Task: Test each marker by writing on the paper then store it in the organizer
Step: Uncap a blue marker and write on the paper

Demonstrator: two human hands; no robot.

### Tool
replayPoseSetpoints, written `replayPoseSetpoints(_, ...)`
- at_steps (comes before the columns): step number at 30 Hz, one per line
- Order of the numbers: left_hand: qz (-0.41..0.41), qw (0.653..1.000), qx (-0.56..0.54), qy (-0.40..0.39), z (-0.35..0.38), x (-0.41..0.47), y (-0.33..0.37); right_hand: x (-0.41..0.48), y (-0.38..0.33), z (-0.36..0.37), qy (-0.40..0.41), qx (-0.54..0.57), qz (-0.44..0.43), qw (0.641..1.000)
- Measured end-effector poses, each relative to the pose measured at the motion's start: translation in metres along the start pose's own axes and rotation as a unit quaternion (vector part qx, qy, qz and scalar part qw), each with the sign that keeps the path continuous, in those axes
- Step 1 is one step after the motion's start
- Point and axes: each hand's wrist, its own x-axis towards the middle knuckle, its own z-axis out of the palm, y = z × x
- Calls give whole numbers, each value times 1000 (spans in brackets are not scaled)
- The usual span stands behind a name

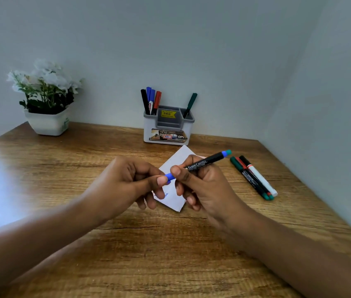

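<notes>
A: Reading from the left, five stored markers are already standing in the organizer at the back of the tabletop. A black, two blues and a red are crowding its left compartment, and a green is leaning alone in the right one. I'd judge you are sitting a little past halfway.

B: And you are handling the sixth now. Your left grip is pinching the blue cap between thumb and fingertips. Your right grip is curling round the black barrel of the marker, holding it tilted above the paper.

A: I am not managing to tell whether you are pulling that cap off or pushing it back on. A blue scribble is showing near the paper's near corner. With two blues already stored, though, it is proving nothing about this one.

B: Either way, three loose markers are waiting further right: a green, a red and a black-and-white one. They are lying side by side on the tabletop, well apart from the organizer.

A: As for the marker you are holding, it is looking slim and black-bodied, with white lettering running along the barrel. The cap is sitting at its left end, and a blue-green plug is pointing up and to the right.
</notes>
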Motion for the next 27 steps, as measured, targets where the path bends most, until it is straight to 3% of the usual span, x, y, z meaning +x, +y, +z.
replayPoseSetpoints(5, 3, 999, 36, 24, 1, 5, 6, -2, -13, -3, 4, -53, 2, 999)
replayPoseSetpoints(10, 25, 989, 20, 145, -20, 25, 0, 15, -45, -28, 101, -107, -18, 989)
replayPoseSetpoints(14, -39, 978, 65, 196, -31, 70, -19, 57, -76, -67, 122, -281, -34, 951)
replayPoseSetpoints(18, -115, 965, 62, 226, -23, 125, -38, 124, -103, -95, 68, -568, -4, 820)
replayPoseSetpoints(21, -114, 960, 33, 254, -17, 151, -46, 170, -111, -99, 7, -729, 15, 685)
replayPoseSetpoints(25, -91, 963, 49, 247, -16, 162, -57, 211, -108, -86, -59, -856, 13, 513)
replayPoseSetpoints(27, -81, 965, 77, 237, -17, 162, -60, 222, -104, -78, -78, -880, 13, 468)
